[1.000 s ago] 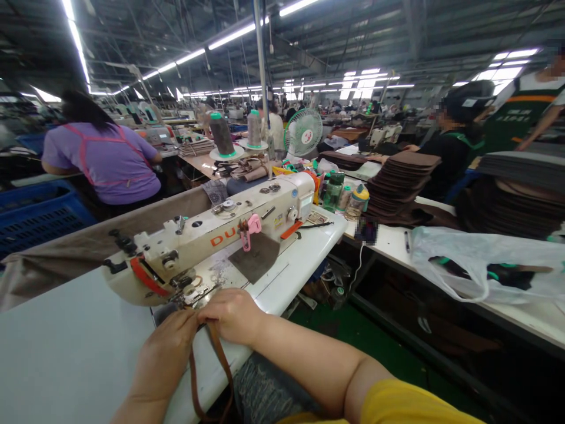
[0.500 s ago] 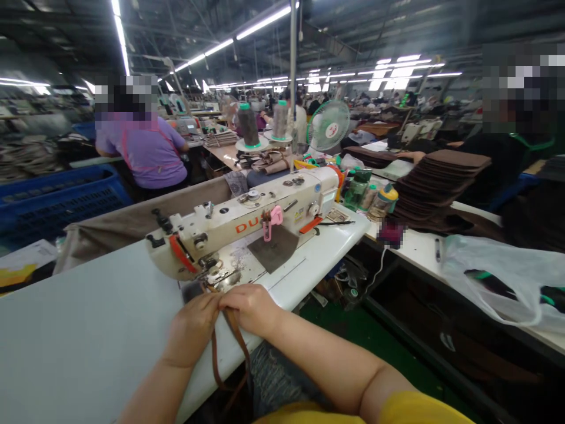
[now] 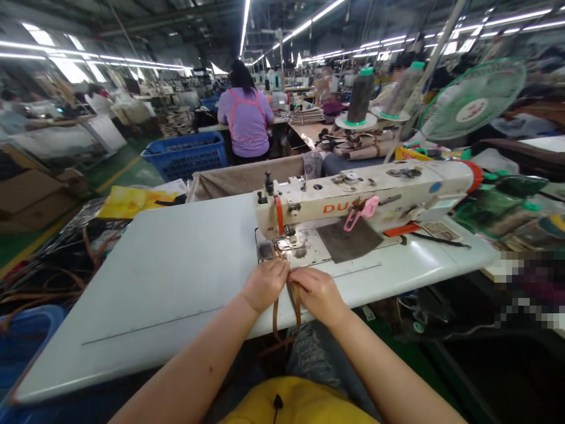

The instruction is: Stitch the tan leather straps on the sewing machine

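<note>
Now that the view has swung left, the left hand [image 3: 265, 286] and right hand [image 3: 318, 296] stay closed side by side, pinching a brown leather strap [image 3: 295, 303] that dangles over the near edge of the white bench [image 3: 168, 282], just before the sewing machine [image 3: 353, 203].

Left hand [image 3: 266, 285], right hand [image 3: 318, 296] nearly touching, knuckles up, fingers seemingly pinched; bare forearms [image 3: 194, 365] angled inward.

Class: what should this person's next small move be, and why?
Probably ease the brown leather strap forward under the presser foot of the sewing machine, since the left hand and right hand pinch it just in front of that foot.
</note>
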Available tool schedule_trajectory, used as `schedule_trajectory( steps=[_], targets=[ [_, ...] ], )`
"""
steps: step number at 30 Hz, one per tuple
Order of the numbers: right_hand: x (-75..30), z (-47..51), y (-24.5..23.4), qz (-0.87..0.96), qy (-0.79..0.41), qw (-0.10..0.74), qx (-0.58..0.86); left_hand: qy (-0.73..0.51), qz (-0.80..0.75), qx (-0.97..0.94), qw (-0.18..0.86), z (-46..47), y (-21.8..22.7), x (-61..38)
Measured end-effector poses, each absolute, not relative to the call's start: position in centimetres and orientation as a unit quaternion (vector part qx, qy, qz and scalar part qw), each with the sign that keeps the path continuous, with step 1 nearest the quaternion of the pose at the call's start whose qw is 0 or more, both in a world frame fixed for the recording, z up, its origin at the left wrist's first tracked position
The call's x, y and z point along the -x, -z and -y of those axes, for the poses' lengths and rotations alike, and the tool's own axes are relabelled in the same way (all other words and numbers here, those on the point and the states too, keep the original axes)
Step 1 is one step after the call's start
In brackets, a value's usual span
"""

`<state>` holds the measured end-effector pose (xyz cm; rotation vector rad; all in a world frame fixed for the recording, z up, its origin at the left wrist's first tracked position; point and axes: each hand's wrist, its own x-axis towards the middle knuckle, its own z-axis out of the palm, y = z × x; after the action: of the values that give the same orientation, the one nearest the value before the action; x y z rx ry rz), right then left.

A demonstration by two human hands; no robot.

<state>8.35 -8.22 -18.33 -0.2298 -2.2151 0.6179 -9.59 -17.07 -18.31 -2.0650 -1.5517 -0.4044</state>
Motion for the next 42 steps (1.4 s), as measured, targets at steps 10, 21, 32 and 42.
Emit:
schedule_trajectory(
  steps=[10,21,32,42],
  targets=[
    [-8.15,8.04,18.08,0.893,-0.211,0.393,0.061,0.143,0.593,0.752,0.249,17.3,18.36,9.49],
    [-7.69,7.75,18.37,0.901,-0.202,0.382,0.049,0.146,0.621,0.724,0.262,16.92,19.09,9.94],
    [-7.48,7.85,18.23,0.912,-0.169,0.367,0.067,0.141,0.635,0.713,0.262,16.86,18.86,9.75],
    [-7.63,7.93,17.97,0.915,-0.17,0.358,0.071,0.159,0.625,0.719,0.259,17.0,18.52,9.79]
  ],
)
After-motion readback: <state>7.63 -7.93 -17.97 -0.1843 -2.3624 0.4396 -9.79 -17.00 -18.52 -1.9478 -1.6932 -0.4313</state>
